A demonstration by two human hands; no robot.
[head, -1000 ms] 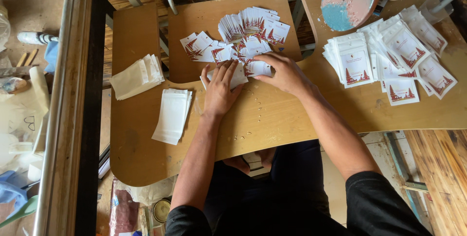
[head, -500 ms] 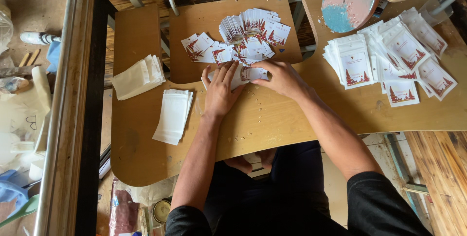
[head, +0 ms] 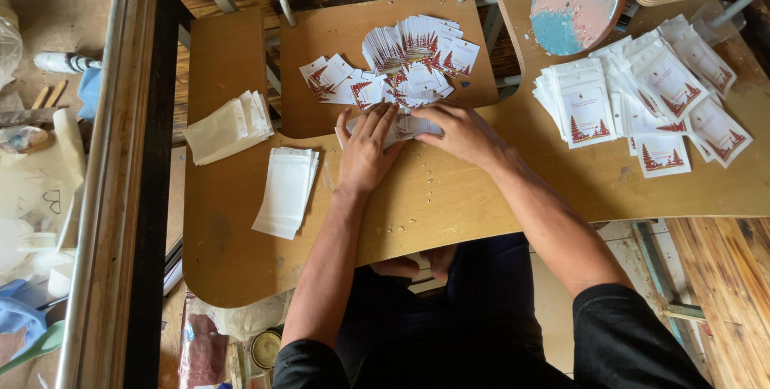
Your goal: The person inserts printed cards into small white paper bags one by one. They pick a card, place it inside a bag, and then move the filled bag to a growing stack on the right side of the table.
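Wooden worktop (head: 449, 196) with your left hand (head: 365, 148) spread flat and right hand (head: 461, 134) pressed on a small printed card packet (head: 411, 126).
Pressing unevenly could crease it or nudge the loose card pile (head: 401, 68) just beyond.

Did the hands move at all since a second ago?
Hardly. Both the left hand and right hand stay pressed on the same small white pouch at the table edge. The card pile and blank pouches did not move.
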